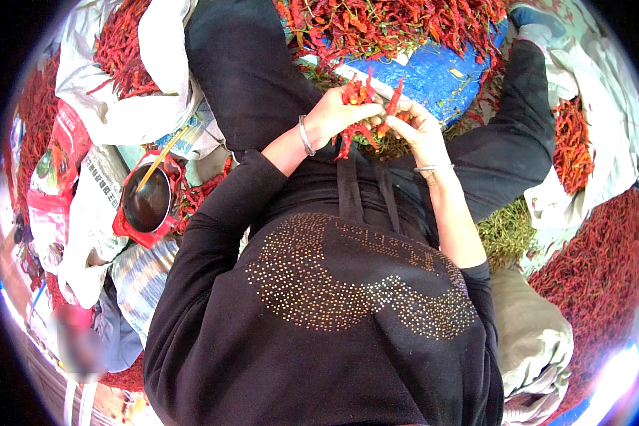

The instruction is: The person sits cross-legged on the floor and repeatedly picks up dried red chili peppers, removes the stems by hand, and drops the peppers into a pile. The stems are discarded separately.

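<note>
My left hand (334, 117) is closed round a small bunch of red chilli peppers (358, 92), some hanging below the fingers. Close beside it, my right hand (417, 129) pinches an upright red chilli (395, 99) between thumb and fingers. Both hands are raised over my dark-trousered lap, just in front of a blue plastic sheet (437, 82) with a large heap of red chillies (387, 21) on it. Some fingertips are hidden behind the peppers, and green stems lie beneath the hands.
A red pot (145, 199) with a dark inside and yellow sticks stands at the left among white sacks (99, 213) and chillies. At the right are more sacks, a green stem heap (504, 234) and a broad chilli pile (596, 284). My legs stretch either side.
</note>
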A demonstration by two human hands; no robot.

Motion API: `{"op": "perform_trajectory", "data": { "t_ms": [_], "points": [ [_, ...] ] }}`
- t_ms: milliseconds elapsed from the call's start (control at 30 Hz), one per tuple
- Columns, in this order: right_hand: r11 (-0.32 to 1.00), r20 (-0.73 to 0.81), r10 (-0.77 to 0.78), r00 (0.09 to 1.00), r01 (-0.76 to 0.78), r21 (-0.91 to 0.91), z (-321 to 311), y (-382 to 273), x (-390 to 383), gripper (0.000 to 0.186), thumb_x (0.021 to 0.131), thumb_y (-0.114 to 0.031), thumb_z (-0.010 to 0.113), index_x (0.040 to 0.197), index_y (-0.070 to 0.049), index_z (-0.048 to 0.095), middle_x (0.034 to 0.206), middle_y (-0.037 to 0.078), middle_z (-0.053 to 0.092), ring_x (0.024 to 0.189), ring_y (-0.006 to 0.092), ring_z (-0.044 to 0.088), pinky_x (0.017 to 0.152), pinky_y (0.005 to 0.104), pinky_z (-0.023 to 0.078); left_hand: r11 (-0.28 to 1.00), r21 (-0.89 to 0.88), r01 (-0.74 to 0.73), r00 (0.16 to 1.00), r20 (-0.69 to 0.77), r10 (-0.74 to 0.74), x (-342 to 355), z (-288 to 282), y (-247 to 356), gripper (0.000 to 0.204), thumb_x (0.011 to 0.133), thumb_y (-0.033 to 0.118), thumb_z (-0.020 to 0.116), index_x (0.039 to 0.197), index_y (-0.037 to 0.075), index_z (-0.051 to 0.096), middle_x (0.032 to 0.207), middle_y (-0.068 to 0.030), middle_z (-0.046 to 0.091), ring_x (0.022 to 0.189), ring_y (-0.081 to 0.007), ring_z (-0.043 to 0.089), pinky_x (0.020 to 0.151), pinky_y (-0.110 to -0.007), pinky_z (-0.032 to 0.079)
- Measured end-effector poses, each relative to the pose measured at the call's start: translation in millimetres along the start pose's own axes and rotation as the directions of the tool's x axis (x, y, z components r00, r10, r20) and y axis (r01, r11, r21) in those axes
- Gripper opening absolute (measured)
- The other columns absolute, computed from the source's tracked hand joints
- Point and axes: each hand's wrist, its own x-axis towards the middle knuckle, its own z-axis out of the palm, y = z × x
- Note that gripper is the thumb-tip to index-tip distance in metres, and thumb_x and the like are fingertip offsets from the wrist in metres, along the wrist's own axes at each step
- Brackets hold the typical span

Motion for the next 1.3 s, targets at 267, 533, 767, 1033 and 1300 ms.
{"op": "perform_trajectory", "data": {
  "t_ms": [267, 533, 767, 1033, 1300],
  "points": [
    [0.928, -0.321, -0.113, 0.94, 0.216, 0.305, -145, -61, -24, 0.019, 0.081, -0.008, 0.061, 0.098, -0.001, 0.057, 0.093, 0.005, 0.059, 0.078, 0.0117, 0.055, 0.069, 0.0234, 0.044, 0.988, -0.119, -0.1, 0.988, -0.133, 0.084, -2, -15, 1, 0.011, 0.082, 0.009, 0.061, 0.091, 0.002, 0.058, 0.08, -0.003, 0.06, 0.068, -0.0099, 0.056, 0.064, -0.023, 0.046],
    [0.861, -0.585, -0.328, 0.741, 0.489, 0.136, -328, -120, -90, 0.03, 0.083, -0.011, 0.057, 0.107, 0.007, 0.052, 0.095, 0.013, 0.058, 0.082, 0.0179, 0.055, 0.077, 0.0289, 0.047, 0.967, -0.254, -0.035, 0.992, -0.123, 0.004, 13, -13, 1, 0.012, 0.083, 0.008, 0.061, 0.092, 0.001, 0.058, 0.082, -0.0035, 0.06, 0.071, -0.0103, 0.056, 0.065, -0.023, 0.046],
    [0.663, -0.09, -0.16, 0.983, 0.04, -0.748, -103, -12, 8, 0.031, 0.076, -0.012, 0.061, 0.104, -0.001, 0.055, 0.093, 0.013, 0.062, 0.085, 0.0225, 0.061, 0.078, 0.0308, 0.047, 0.952, -0.302, -0.055, 0.987, -0.16, 0.006, 7, -20, -1, 0.012, 0.082, 0.006, 0.061, 0.093, 0.0, 0.058, 0.082, -0.0038, 0.06, 0.072, -0.0122, 0.058, 0.065, -0.025, 0.047],
    [0.486, 0.461, -0.194, 0.866, 0.494, -0.721, 19, 70, 58, 0.032, 0.07, -0.013, 0.063, 0.101, -0.008, 0.059, 0.1, 0.011, 0.057, 0.097, 0.0281, 0.054, 0.084, 0.0386, 0.042, 0.919, -0.371, -0.134, 0.982, -0.175, 0.073, 5, -30, 1, 0.012, 0.083, 0.01, 0.061, 0.09, 0.0, 0.059, 0.078, -0.0038, 0.06, 0.068, -0.0115, 0.057, 0.063, -0.024, 0.046],
    [0.238, 0.559, -0.094, 0.824, 0.563, -0.791, 40, 94, 66, 0.02, 0.065, -0.012, 0.065, 0.084, -0.012, 0.062, 0.101, 0.008, 0.055, 0.096, 0.0296, 0.048, 0.081, 0.0381, 0.04, 0.777, -0.598, -0.198, 0.978, -0.177, 0.113, -10, -58, 27, 0.014, 0.087, 0.009, 0.055, 0.098, 0.001, 0.054, 0.084, -0.004, 0.056, 0.072, -0.0107, 0.053, 0.063, -0.023, 0.045]
  ]
}}
